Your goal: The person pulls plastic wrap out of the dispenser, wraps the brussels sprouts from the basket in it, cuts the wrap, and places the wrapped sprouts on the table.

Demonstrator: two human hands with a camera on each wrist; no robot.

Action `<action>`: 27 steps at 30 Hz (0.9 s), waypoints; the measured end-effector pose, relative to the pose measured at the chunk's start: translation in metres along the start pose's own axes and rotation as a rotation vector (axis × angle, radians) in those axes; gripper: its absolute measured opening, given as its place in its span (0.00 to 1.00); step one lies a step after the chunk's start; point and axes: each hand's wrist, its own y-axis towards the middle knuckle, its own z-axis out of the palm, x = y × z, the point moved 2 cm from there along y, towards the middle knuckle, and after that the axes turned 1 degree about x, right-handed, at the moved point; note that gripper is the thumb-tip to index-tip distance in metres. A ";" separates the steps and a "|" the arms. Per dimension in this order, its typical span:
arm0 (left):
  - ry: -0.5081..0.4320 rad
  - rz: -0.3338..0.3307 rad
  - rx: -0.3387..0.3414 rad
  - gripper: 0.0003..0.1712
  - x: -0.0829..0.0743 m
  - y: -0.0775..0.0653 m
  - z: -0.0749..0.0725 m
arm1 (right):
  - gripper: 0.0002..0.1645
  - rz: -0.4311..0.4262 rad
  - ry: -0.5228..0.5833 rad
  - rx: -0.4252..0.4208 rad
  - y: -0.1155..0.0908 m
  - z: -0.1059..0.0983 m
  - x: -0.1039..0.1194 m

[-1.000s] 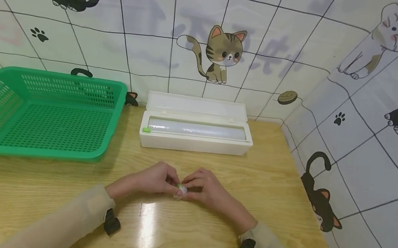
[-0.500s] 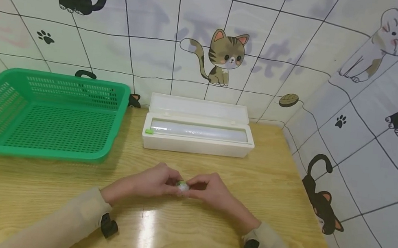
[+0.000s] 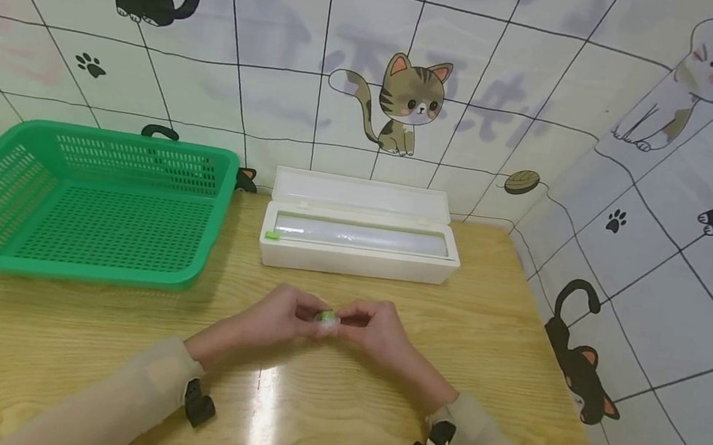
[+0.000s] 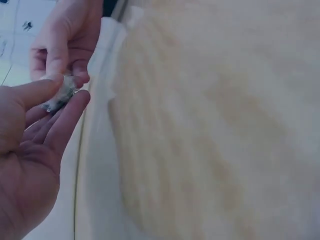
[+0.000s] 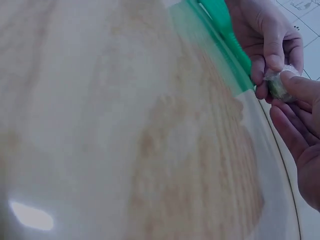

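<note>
Between both hands is a small green thing wrapped in clear plastic film [image 3: 327,319]; its exact kind is hidden by the wrap. My left hand [image 3: 276,316] pinches it from the left with thumb and fingers. From the other side my right hand [image 3: 380,334] pinches it too, the fingertips of the two hands close together. In the left wrist view, crinkled film [image 4: 65,92] shows between the thumbs and fingers. The right wrist view shows the green wrapped bundle [image 5: 280,89] with film bunched on top.
Behind the hands stands a white cling film dispenser [image 3: 358,263], lid raised against the wall, a film roll inside and a green slider at its left end. A green plastic basket [image 3: 191,281] sits at left on the wooden table [image 3: 484,318]. Cat-patterned walls bound the back and right.
Both hands have lifted the wrapped bundle slightly away from the body, and more of its green part shows. The fingers have shifted their hold on it. The camera view has moved a little.
</note>
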 end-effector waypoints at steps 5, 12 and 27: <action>-0.071 -0.024 -0.085 0.18 0.007 0.005 -0.007 | 0.15 -0.032 0.027 -0.023 0.007 -0.004 0.000; -0.056 0.037 -0.206 0.19 0.010 0.008 -0.008 | 0.11 -0.054 0.002 -0.057 0.011 -0.002 -0.001; 0.015 -0.025 -0.326 0.11 0.018 0.003 -0.006 | 0.15 -0.041 -0.044 -0.069 0.015 0.008 -0.010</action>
